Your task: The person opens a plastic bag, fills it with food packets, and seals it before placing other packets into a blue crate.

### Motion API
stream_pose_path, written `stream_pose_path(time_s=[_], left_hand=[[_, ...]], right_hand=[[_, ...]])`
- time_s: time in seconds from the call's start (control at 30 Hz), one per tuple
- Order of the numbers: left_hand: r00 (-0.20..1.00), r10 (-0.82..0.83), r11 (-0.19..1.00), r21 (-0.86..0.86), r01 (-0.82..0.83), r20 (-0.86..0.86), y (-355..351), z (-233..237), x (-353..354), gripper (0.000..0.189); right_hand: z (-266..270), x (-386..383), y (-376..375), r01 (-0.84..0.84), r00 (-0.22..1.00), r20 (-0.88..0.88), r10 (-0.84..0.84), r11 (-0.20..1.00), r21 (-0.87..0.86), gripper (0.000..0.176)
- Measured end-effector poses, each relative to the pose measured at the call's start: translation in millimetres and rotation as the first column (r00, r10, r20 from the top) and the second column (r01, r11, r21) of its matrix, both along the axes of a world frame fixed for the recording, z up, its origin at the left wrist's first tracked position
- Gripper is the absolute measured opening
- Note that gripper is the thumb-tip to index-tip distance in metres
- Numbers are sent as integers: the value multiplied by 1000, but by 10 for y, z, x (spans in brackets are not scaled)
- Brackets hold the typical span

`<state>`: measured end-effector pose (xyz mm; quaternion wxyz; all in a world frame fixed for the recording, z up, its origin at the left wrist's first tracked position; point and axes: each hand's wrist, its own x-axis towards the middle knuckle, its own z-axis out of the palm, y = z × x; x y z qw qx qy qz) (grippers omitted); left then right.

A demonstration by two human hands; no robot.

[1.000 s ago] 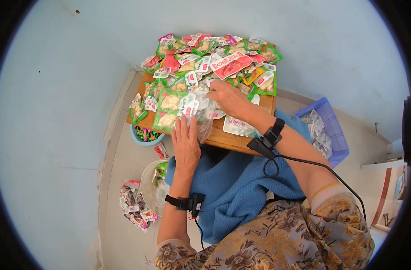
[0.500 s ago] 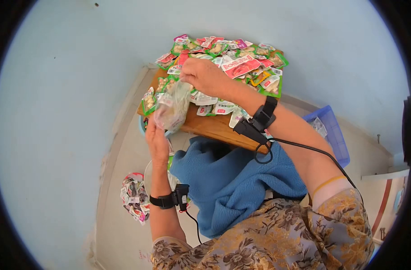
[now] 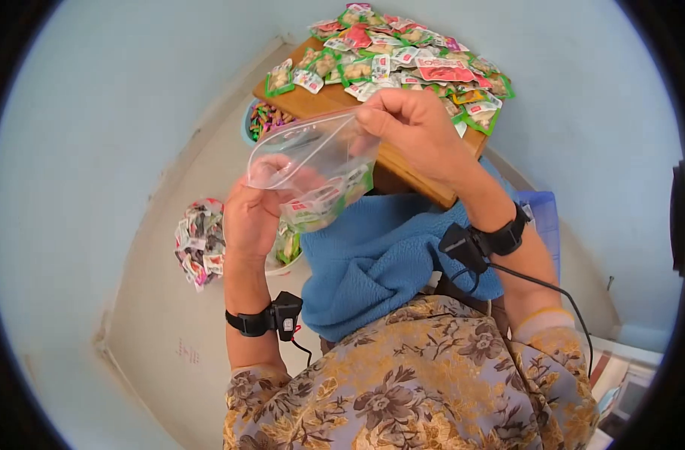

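Note:
A clear zip bag (image 3: 312, 161) is spread between my two hands, its zip edge upward and its mouth parted. Green-and-white packets (image 3: 327, 201) show in its lower part. My left hand (image 3: 256, 206) grips the bag's left side, with some fingers seen through the plastic. At the upper right corner of the bag, my right hand (image 3: 414, 131) pinches the edge between thumb and fingers. Behind the bag, a wooden table (image 3: 305, 103) bears a pile of small snack packets (image 3: 380, 49), mostly green, white and red.
A blue round basin (image 3: 249, 124) of colourful wrapped pieces stands left of the table. On the floor lies a heap of packets (image 3: 200, 244), beside a white container (image 3: 294, 266). Blue fleece cloth (image 3: 372, 255) covers my lap. A blue-violet crate (image 3: 545, 214) is at the right.
The bag is now stretched out and parted, nearer my body, where it was crumpled over the table. Both hands have moved apart, and packets show inside it. The view has shifted.

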<state>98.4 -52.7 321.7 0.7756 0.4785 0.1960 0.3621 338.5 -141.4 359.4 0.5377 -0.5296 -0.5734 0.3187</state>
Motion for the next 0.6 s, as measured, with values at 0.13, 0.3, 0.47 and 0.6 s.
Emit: stream_pose_path(time_s=[0.13, 0.3, 0.47, 0.6], left_hand=[[1000, -19, 1000, 14, 19, 8, -55, -158, -91, 38], [998, -19, 999, -40, 21, 53, -7, -358, -237, 36], [997, 33, 999, -36, -30, 66, -56, -351, -255, 44], [996, 39, 999, 15, -40, 86, -91, -343, -277, 53]], right_hand=[[-83, -192, -118, -11, 993, -120, 8, 1000, -21, 23], [-91, -341, -184, -4, 990, -143, 4, 1000, -4, 24], [-82, -425, -213, 26, 981, -190, -25, 1000, 7, 25], [-74, -498, -217, 57, 971, -233, -51, 998, 17, 21]])
